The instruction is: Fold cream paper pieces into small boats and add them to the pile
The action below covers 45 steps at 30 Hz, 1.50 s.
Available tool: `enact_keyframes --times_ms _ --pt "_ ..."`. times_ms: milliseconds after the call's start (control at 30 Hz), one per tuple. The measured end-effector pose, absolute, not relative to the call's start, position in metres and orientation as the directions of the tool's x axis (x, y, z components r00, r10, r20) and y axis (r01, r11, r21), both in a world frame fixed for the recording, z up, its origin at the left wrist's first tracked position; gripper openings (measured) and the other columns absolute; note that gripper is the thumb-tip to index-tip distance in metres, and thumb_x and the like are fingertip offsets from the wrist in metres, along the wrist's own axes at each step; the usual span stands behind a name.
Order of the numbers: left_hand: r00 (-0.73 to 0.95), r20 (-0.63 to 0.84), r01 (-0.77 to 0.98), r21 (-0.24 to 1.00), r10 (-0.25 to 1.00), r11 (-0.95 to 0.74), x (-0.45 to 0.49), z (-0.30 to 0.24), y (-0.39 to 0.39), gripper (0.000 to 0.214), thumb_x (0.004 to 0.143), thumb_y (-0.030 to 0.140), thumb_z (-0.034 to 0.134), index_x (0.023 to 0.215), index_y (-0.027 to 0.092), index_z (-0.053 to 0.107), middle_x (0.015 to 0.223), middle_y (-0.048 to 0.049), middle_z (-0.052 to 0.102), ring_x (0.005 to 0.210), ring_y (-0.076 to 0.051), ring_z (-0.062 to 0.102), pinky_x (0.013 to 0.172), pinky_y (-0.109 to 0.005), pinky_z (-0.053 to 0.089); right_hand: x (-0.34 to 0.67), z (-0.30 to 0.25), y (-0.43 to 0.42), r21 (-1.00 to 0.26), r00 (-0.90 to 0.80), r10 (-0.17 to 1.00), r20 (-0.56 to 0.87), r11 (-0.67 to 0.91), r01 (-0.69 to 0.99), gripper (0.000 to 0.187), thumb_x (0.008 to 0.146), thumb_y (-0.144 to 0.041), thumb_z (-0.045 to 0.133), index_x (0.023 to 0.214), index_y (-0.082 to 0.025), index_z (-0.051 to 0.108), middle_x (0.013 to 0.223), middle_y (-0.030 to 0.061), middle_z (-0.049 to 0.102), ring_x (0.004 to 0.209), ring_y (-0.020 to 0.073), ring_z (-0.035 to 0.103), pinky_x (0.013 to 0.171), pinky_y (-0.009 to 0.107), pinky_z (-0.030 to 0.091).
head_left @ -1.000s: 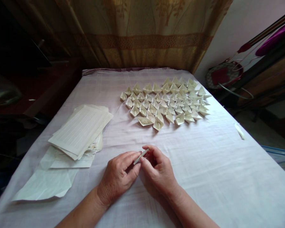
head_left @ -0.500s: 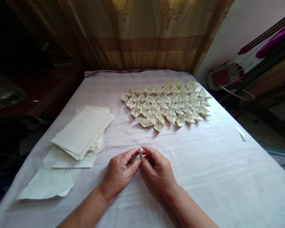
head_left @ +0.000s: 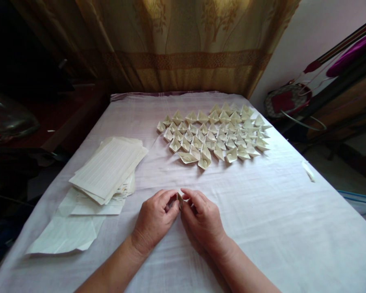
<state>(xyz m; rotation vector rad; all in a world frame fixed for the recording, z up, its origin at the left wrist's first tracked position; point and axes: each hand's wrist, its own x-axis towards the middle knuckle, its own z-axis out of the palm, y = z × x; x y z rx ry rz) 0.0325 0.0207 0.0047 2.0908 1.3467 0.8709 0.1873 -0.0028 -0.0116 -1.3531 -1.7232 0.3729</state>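
A small folded piece of paper (head_left: 179,197) stands between my two hands at the near middle of the cloth, mostly hidden by the fingers. My left hand (head_left: 157,215) pinches its left side between thumb and fingers. From the right, my right hand (head_left: 203,219) grips the other side with its thumb and curled fingers. Beyond the hands, several folded paper boats (head_left: 204,158) sit in close rows. To the left lies a stack of lined paper sheets (head_left: 108,169), with a loose, creased sheet (head_left: 65,234) partly under it.
A white cloth (head_left: 277,228) covers the table. Near its right edge lies a small white scrap (head_left: 308,172). A gold curtain (head_left: 186,61) hangs behind the far edge. A bag (head_left: 288,99) is at the right, and a dark red surface (head_left: 57,134) stands at the left.
The folded paper has opened slightly at the top between my fingers and shows more of its face. My hands stay nearly in place; the view has shifted a little.
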Motion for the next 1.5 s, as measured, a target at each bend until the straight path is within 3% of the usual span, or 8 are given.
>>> enact_keyframes --times_ms 233,433,667,1067,1500 --pt "0.387 0.351 0.651 0.551 0.853 -0.522 0.031 0.002 0.018 0.027 0.088 0.013 0.051 0.109 0.019 0.067 0.098 -0.0051 0.073 0.087 -0.016 0.069 0.081 -0.026 0.056 0.193 -0.008 -0.002 -0.634 -0.031 0.923 0.384 0.287 0.718 0.028 0.082 -0.007 0.049 0.100 -0.021 0.065 0.087 0.0043 0.071 0.078 0.0167 0.066 0.074 0.027 0.050" --pt "0.468 0.356 0.713 0.390 0.809 -0.583 0.025 0.003 0.017 0.030 0.089 0.014 0.052 0.114 0.020 0.068 0.100 -0.0044 0.073 0.084 -0.017 0.069 0.077 -0.026 0.057 0.197 -0.007 0.000 -0.618 -0.077 0.923 0.377 0.312 0.722 0.024 0.083 -0.007 0.049 0.088 -0.022 0.067 0.085 0.0036 0.070 0.077 0.0154 0.065 0.072 0.023 0.048" --pt "0.505 0.377 0.664 0.404 0.776 -0.629 0.016 0.004 0.019 0.026 0.091 0.015 0.054 0.109 0.023 0.070 0.098 -0.0026 0.072 0.082 -0.015 0.069 0.074 -0.025 0.057 0.204 -0.007 0.001 -0.560 -0.148 0.912 0.383 0.357 0.748 0.022 0.082 -0.007 0.054 0.090 -0.022 0.069 0.084 0.0031 0.069 0.076 0.0150 0.064 0.070 0.022 0.048" --pt "0.542 0.442 0.613 0.374 0.714 -0.696 0.014 0.004 0.019 0.024 0.094 0.015 0.050 0.110 0.020 0.067 0.101 -0.0046 0.075 0.087 -0.017 0.071 0.076 -0.027 0.059 0.208 -0.006 -0.001 -0.568 -0.194 0.914 0.356 0.377 0.731 0.021 0.086 -0.009 0.054 0.090 -0.022 0.070 0.088 0.0044 0.069 0.079 0.0161 0.063 0.072 0.025 0.049" --pt "0.604 0.416 0.652 0.233 0.680 -0.722 0.013 0.005 0.016 0.025 0.098 0.020 0.047 0.107 0.022 0.070 0.106 -0.0051 0.073 0.084 -0.016 0.066 0.071 -0.025 0.055 0.207 -0.002 0.000 -0.530 -0.259 0.912 0.319 0.398 0.749 0.023 0.085 -0.005 0.053 0.093 -0.020 0.069 0.088 0.0055 0.070 0.080 0.0188 0.060 0.075 0.029 0.049"
